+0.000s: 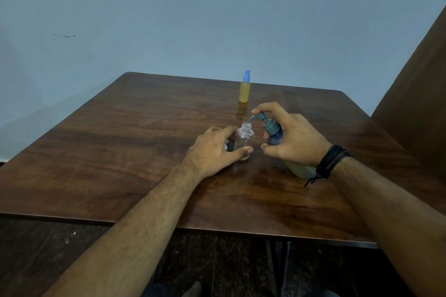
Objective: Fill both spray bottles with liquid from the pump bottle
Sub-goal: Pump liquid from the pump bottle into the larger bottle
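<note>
A small clear spray bottle (244, 140) stands uncapped on the brown wooden table (120, 142), with a little yellowish liquid at its bottom. My left hand (212, 149) grips it with thumb and fingers around its body. My right hand (292, 137) holds the pump bottle (272, 131) tilted, a finger resting on the pump head, whose spout points at the open neck. Most of the pump bottle's body is hidden behind my right hand and wrist. A second spray bottle (245, 90), full of yellow liquid with a blue cap, stands upright farther back.
A small pale object (226, 146), partly hidden by my left hand, lies by the clear bottle. A blue wall rises behind the table and a brown panel (415, 94) stands at the right. The near table edge (169, 223) runs below my forearms.
</note>
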